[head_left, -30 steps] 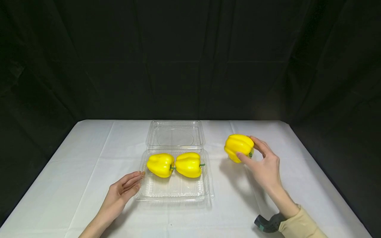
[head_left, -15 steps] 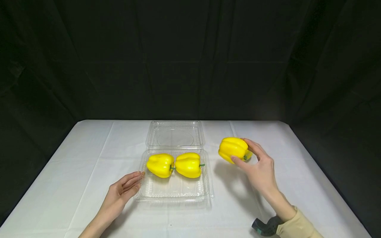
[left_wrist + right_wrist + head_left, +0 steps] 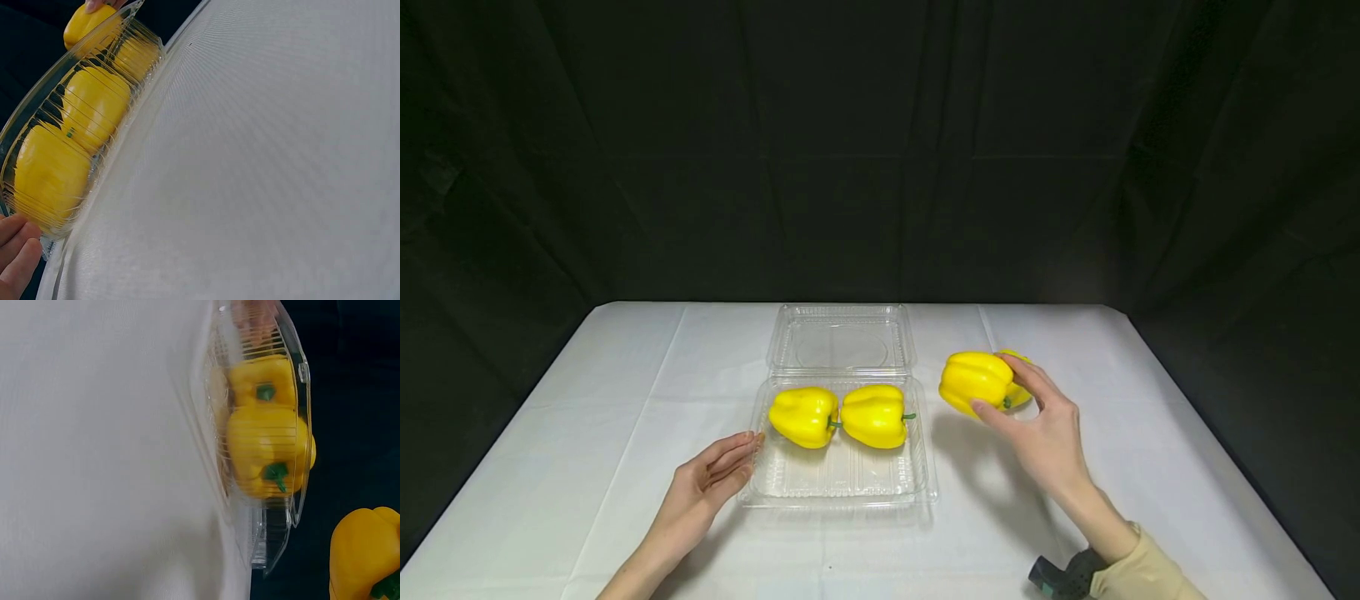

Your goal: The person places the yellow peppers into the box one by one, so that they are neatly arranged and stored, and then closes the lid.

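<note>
Gripping a yellow pepper (image 3: 976, 382) in curled right hand (image 3: 1043, 432), lifted right of centre, beside the clear tray (image 3: 842, 483) with two peppers (image 3: 805, 416) (image 3: 874, 415) inside. Resting flat at the tray's lower-left rim, left hand (image 3: 709, 477), fingers relaxed, likely steadying it.

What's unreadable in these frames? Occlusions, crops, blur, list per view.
1. Right wrist view: the right hand itself is out of frame; only part of the held yellow bell pepper shows, cut by the bottom-right corner.
2. Left wrist view: the left hand is cropped by the bottom-left corner, only fingertips show.
3. Head view: the held pepper's stem end is covered by the right hand.
4. Left wrist view: peppers in the clear plastic clamshell tray are distorted by its ribbed wall.
</note>
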Motion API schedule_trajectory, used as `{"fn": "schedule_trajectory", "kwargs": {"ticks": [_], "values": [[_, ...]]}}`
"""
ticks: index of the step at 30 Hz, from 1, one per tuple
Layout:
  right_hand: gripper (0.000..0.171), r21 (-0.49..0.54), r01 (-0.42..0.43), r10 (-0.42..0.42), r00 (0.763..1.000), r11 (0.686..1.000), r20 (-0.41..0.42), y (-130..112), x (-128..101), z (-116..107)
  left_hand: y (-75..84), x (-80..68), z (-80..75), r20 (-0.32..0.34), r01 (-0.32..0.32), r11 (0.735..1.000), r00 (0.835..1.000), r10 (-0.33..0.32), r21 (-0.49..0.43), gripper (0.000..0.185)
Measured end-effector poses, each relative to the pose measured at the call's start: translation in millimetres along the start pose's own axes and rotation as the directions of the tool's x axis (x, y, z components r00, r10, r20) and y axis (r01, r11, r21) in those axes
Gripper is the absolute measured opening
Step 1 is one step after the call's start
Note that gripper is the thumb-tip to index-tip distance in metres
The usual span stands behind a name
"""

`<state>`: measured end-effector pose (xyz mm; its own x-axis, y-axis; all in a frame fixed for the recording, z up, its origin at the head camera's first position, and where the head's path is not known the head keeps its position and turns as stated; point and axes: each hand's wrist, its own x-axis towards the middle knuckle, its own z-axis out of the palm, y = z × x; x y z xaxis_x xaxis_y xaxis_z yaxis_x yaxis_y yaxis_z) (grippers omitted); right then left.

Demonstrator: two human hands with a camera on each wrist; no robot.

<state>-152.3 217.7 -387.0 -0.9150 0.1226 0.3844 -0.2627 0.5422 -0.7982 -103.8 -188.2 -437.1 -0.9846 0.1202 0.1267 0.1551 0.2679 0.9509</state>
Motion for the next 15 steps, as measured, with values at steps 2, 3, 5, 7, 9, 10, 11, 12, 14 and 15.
{"fn": "schedule_trajectory", "kwargs": {"ticks": [2, 3, 5, 7, 9, 10, 11, 12, 14, 15], "values": [[0.064, 0.004, 0.002, -0.002, 1.000, 1.000, 0.007, -0.8, -0.8, 1.1, 0.0, -0.1, 0.0, 0.001, 0.000, 1.000, 1.000, 0.000, 0.000, 0.039], [0.064, 0.007, 0.003, -0.003, 1.000, 1.000, 0.010, -1.2, -1.2, 1.6, -0.1, 0.0, 0.0, 0.000, 0.001, 1.000, 1.000, -0.001, 0.001, 0.039], [0.064, 0.014, 0.003, -0.003, 1.000, 1.000, 0.016, -2.1, -2.2, 2.7, -0.3, 0.0, 0.0, 0.001, 0.002, 1.000, 1.000, -0.002, 0.002, 0.039], [0.064, 0.021, 0.004, -0.004, 1.000, 1.000, 0.023, -3.3, -3.2, 3.6, -0.6, 0.0, 0.0, -0.002, 0.002, 1.000, 1.000, -0.002, 0.004, 0.039], [0.064, 0.030, 0.005, -0.005, 1.000, 1.000, 0.026, -4.4, -4.2, 4.4, -0.9, -0.1, 0.1, -0.003, 0.002, 1.000, 1.000, -0.002, 0.005, 0.039], [0.064, 0.034, 0.005, -0.006, 1.000, 0.999, 0.027, -4.9, -4.6, 4.8, -1.1, -0.1, 0.1, -0.004, 0.001, 1.000, 1.000, -0.001, 0.006, 0.039], [0.065, 0.037, 0.006, -0.007, 1.000, 0.999, 0.029, -5.5, -5.1, 5.1, -1.2, -0.1, 0.1, -0.004, 0.001, 1.000, 1.000, -0.001, 0.006, 0.039], [0.065, 0.040, 0.007, -0.008, 1.000, 0.999, 0.030, -6.0, -5.6, 5.3, -1.2, -0.1, 0.1, -0.004, 0.002, 1.000, 1.000, -0.001, 0.006, 0.039], [0.065, 0.046, 0.006, -0.007, 0.999, 0.999, 0.031, -7.0, -6.4, 5.8, -1.2, 0.1, 0.1, -0.002, 0.005, 1.000, 1.000, -0.005, 0.005, 0.039], [0.065, 0.047, 0.006, -0.007, 0.999, 0.999, 0.033, -7.4, -7.0, 5.9, -1.0, 0.2, 0.1, -0.001, 0.007, 1.000, 1.000, -0.007, 0.004, 0.039]]}}
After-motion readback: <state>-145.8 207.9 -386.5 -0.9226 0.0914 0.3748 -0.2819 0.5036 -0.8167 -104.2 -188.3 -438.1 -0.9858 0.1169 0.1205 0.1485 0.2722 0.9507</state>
